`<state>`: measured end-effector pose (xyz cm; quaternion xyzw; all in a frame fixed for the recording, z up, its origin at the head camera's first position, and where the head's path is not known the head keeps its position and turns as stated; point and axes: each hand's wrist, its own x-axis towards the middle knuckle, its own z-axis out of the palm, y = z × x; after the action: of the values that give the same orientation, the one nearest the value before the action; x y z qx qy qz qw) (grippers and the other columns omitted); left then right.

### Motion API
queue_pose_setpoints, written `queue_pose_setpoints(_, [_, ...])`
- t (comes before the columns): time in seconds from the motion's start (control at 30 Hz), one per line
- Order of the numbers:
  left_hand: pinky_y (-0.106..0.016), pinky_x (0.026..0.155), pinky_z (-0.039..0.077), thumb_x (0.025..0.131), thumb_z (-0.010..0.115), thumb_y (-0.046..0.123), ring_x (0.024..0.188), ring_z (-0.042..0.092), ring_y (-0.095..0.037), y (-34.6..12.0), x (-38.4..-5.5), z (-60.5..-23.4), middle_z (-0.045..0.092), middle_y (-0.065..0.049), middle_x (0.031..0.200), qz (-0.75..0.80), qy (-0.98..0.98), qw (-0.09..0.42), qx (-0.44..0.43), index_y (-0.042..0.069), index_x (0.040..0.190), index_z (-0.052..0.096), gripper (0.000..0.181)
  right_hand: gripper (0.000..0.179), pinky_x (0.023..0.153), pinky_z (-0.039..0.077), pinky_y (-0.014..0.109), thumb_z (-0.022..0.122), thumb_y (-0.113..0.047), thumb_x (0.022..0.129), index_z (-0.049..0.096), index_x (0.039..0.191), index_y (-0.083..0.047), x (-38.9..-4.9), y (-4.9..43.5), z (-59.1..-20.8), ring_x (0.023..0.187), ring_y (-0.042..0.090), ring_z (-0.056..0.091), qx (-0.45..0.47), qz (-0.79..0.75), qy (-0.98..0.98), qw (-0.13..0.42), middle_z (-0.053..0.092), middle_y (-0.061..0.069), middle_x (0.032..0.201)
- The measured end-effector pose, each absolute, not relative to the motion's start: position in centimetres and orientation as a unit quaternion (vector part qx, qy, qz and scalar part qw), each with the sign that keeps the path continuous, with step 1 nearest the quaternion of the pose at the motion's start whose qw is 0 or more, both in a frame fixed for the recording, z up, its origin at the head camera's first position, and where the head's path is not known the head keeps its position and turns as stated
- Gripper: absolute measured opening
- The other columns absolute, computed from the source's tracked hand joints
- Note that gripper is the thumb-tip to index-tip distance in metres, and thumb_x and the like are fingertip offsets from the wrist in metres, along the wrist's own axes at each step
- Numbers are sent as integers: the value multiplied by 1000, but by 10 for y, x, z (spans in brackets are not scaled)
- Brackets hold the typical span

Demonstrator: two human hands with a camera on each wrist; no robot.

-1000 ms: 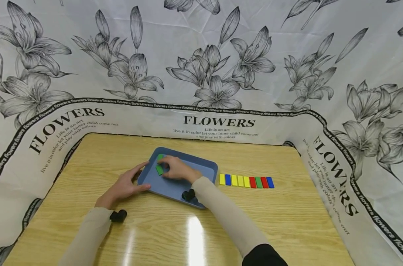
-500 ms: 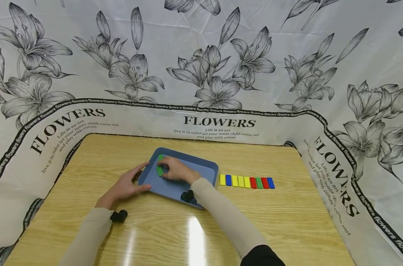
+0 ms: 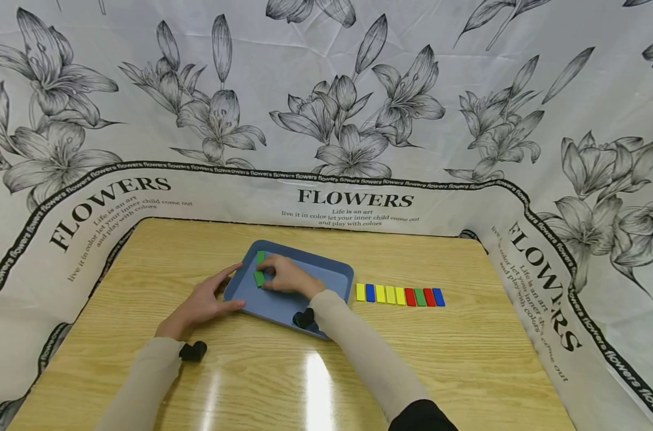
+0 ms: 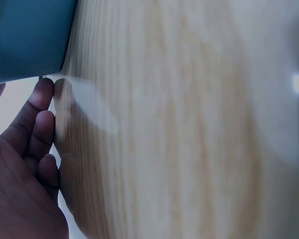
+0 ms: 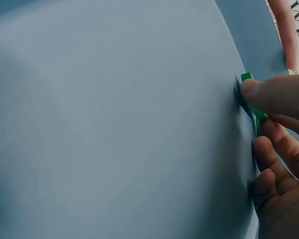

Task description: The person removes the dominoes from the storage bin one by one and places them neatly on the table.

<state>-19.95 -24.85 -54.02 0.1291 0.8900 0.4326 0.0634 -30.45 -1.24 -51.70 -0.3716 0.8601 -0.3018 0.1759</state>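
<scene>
A shallow blue tray (image 3: 304,314) lies slightly turned on the wooden table. My left hand (image 3: 199,302) holds its left end, thumb at the front corner and fingertips at the side rim. In the left wrist view, several of that hand's fingers (image 4: 42,132) rest beside the tray's wall (image 4: 30,40). Inside the tray, my right hand (image 3: 288,276) pinches a small flat green block (image 3: 258,279) with thumb and fingers. Just behind it, another green block (image 3: 260,257) lies near the left wall. Seen from the right wrist, the thumb (image 5: 274,94) partly covers the green block (image 5: 246,76).
Right of the tray, a row of small flat blocks stretches across the table (image 3: 439,359), from a yellow block (image 3: 361,292) to a blue block (image 3: 439,297), with red and green between. A white flower-printed cloth (image 3: 353,206) walls the table's back and sides.
The nearer green block has turned slightly under my right fingers, lining up more with the one behind it. My left hand stays on the tray.
</scene>
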Motion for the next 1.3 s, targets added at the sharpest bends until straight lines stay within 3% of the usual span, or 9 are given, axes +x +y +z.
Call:
queue_pose_setpoints(0.13, [-52,96,50,92,78,39,113,67,-25,-248,-200,-540,66,-15,132,437,888,67,128,18,164,29,90,48,86,50,29,79,-16,91,67,137,-9,-306,-10,-517,103,17,59,-355,-323,859,181,63,10,123])
queue_pose_setpoints(0.5, [-58,101,48,92,79,41,120,65,-31,-249,-200,-542,63,-19,138,432,891,66,124,22,164,29,90,54,93,53,34,79,-24,92,63,142,-9,-311,8,-506,116,25,62,-349,-354,845,196,60,12,138])
queue_pose_setpoints(0.8, [-54,98,49,90,79,42,114,65,-27,-248,-199,-540,65,-16,132,420,897,60,120,19,164,31,91,53,95,52,39,77,-23,95,62,143,-7,-308,32,-484,121,27,59,-350,-340,845,217,58,13,141])
queue_pose_setpoints(1.3, [-53,98,49,90,79,42,111,65,-24,-249,-198,-540,66,-13,129,416,899,55,127,19,164,30,91,49,90,50,39,79,-22,92,66,137,-8,-305,94,-457,110,24,58,-339,-334,865,161,60,12,133])
